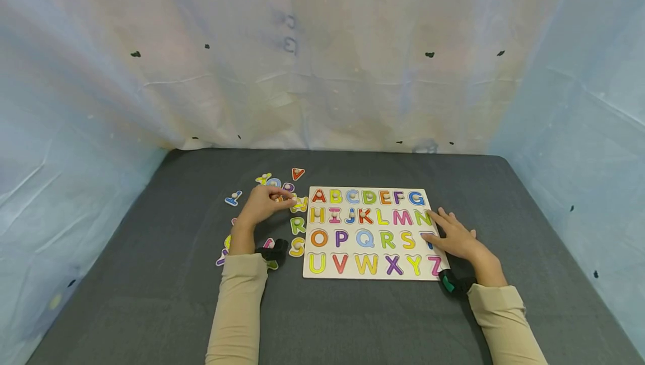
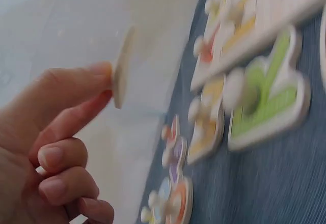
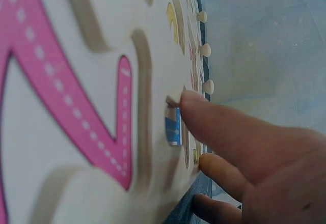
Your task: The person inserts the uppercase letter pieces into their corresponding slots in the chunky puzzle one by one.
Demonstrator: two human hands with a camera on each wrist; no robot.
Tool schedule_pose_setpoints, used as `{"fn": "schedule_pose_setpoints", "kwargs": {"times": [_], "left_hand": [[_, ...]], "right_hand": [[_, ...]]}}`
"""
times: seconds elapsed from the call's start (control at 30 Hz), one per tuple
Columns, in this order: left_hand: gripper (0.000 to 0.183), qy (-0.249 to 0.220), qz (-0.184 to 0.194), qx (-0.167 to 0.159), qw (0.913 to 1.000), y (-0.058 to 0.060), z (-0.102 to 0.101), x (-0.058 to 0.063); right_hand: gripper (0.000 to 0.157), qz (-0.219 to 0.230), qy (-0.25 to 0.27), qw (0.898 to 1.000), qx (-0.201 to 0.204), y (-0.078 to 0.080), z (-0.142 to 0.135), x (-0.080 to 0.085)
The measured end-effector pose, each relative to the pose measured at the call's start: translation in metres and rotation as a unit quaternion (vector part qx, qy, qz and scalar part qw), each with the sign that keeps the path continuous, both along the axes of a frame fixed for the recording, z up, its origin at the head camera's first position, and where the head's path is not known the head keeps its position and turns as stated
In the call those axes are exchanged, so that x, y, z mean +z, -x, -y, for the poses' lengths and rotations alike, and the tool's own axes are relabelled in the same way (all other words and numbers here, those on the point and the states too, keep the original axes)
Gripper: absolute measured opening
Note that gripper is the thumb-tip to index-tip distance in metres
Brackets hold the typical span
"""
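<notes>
My left hand [image 1: 263, 204] is raised over the loose letter pieces left of the puzzle board. Between thumb and forefinger it pinches a thin wooden puzzle piece [image 2: 121, 71], seen edge-on in the left wrist view, so its letter cannot be told. Below lie a green R piece [image 2: 267, 89] and a yellow W piece [image 2: 206, 122]. The alphabet puzzle board [image 1: 372, 279] lies flat, with knobbed pieces seated from A through K and printed slots showing elsewhere. My right hand [image 1: 456, 235] rests on the board's right edge, fingers extended near the N and T slots.
A yellow S piece [image 1: 297, 247] lies beside the board's left edge, and a red V piece [image 1: 298, 174] lies behind. A blue I-shaped piece [image 1: 233, 198] is farther left. Other pieces are partly hidden under the left arm. Pale sheeting [image 1: 322, 102] surrounds the grey table [image 1: 363, 320].
</notes>
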State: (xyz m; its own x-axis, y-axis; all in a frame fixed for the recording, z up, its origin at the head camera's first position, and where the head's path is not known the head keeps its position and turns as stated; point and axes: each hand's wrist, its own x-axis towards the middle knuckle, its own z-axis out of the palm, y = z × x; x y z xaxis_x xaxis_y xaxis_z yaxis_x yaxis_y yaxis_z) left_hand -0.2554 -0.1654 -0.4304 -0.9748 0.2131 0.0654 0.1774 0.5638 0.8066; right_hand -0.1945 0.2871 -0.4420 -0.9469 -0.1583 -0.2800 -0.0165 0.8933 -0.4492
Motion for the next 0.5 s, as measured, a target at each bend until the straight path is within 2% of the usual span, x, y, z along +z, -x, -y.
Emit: {"fn": "schedule_pose_setpoints", "kwargs": {"times": [0.23,0.4,0.5], "left_hand": [[0.026,-0.051,0.004,-0.039,0.9979,0.001,-0.031,0.005],[0.021,-0.052,-0.011,-0.064,0.9965,0.002,-0.062,0.005],[0.021,-0.044,-0.005,-0.073,0.9963,-0.001,-0.079,0.003]], "right_hand": [[0.084,0.011,-0.022,1.0,0.003,-0.001,0.007,0.009],[0.083,0.008,-0.018,1.0,0.006,-0.002,0.006,0.009],[0.083,0.009,-0.016,1.0,0.007,-0.003,0.006,0.008]]}}
